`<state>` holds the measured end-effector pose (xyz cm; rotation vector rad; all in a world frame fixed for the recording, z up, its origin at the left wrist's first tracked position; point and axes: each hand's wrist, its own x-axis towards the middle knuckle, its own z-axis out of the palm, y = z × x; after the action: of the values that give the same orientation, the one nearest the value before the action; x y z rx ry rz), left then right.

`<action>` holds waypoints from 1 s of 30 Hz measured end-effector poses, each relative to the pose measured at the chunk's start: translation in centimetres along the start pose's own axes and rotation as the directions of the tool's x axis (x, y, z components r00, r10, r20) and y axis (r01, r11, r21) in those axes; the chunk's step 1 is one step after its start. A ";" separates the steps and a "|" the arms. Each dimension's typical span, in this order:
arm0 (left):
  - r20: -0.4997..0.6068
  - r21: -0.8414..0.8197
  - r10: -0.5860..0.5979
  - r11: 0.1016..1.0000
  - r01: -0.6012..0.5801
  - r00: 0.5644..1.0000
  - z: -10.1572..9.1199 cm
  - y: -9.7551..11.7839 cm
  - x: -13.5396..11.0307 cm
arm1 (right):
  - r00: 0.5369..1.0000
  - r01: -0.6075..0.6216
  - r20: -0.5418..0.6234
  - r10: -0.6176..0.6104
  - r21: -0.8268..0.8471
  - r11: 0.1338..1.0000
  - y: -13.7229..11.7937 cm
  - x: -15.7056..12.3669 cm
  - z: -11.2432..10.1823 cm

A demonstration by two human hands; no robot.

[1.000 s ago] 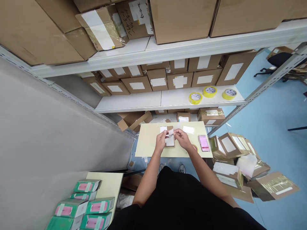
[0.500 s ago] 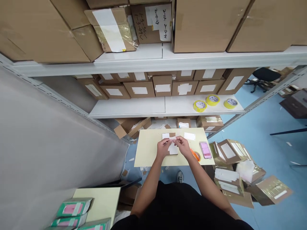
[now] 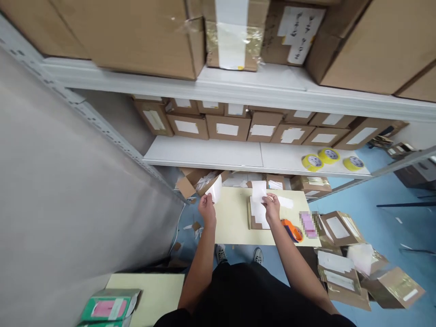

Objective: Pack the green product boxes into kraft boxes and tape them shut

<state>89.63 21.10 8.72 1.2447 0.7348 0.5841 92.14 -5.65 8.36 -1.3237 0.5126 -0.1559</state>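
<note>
From afar I've got my left hand (image 3: 207,209) pinching a white sheet (image 3: 215,188), right hand (image 3: 271,208) a white slip (image 3: 259,190), mid-frame; too loose and either could flutter off.

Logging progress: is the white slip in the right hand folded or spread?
Spread: the white slip shows one broad face with no visible fold, held near a lower corner by the right hand.

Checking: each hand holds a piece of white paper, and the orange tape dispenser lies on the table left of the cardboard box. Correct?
Not quite: the head view shows the orange tape dispenser on the table right of the cardboard box. The left hand and right hand each hold white paper, as stated.
</note>
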 end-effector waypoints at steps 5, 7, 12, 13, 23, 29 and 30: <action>-0.030 0.051 0.052 0.997 -0.050 0.998 -5.2 1.4 2.0 | 0.959 -0.174 0.200 0.199 -0.134 0.975 4.8 -0.2 11.1; -0.042 0.081 0.042 0.996 -0.039 0.998 -7.4 1.9 2.5 | 0.937 -0.211 0.242 0.253 -0.187 0.959 6.3 -0.2 16.3; -0.102 0.121 0.053 0.992 -0.040 0.993 -11.8 2.6 3.2 | 0.892 -0.293 0.267 0.365 -0.275 0.916 8.2 0.3 26.5; -0.117 0.129 0.064 0.990 -0.048 0.991 -12.4 2.5 3.3 | 0.889 -0.296 0.269 0.371 -0.281 0.913 8.4 0.4 27.5; 0.243 0.360 0.154 0.902 -0.237 0.958 -9.0 -1.0 3.1 | 0.722 -0.373 0.489 0.489 -0.320 0.871 7.8 -5.5 17.3; 0.728 0.261 0.125 0.859 -0.441 0.674 -2.5 -3.4 -1.3 | 0.911 -0.292 0.262 0.320 -0.141 0.946 5.8 -7.2 9.2; 0.771 0.236 0.106 0.868 -0.437 0.628 -1.6 -3.7 -1.9 | 0.941 -0.257 0.192 0.278 -0.127 0.958 5.6 -6.9 7.9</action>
<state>87.14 19.83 5.22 1.8443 -0.0652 0.1086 88.55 5.52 6.10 -1.3358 0.5219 0.2356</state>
